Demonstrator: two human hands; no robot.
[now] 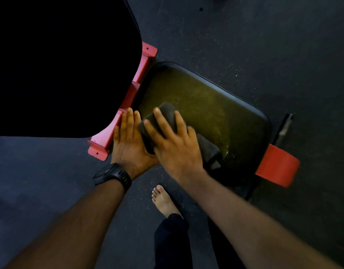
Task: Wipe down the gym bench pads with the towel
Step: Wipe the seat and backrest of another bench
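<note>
— Grey cloth, folded thick: that is the towel (166,115), and you have it on the near-left corner of the seat pad (215,105), close to the red frame (136,82). Why folded?

— A wad like that gives your palm something firm to push, I'd guess. Your right hand (175,144) lies spread over it, fingers nearly straight, pressing down rather than clutching. Nothing is pinched.

— And your left hand (126,138)?

— Flat as well, fingers straight and together, laid just beside the towel at the pad's edge, next to the frame. It holds nothing I can see, though your thumb is hidden under the right hand. It looks like a brace, so you can lean in.

— How far along are you?

— Hard to judge. The seat shows a greenish sheen across its middle, and I cannot tell whether that is damp or reflected light. The big back pad (60,65) at the upper left is pure shadow.

— Anything to mind?

— Your bare foot (163,200) stands near the bench, and the towel's loose end trails toward the pad's near edge. Tuck it in, or it may drag.
</note>
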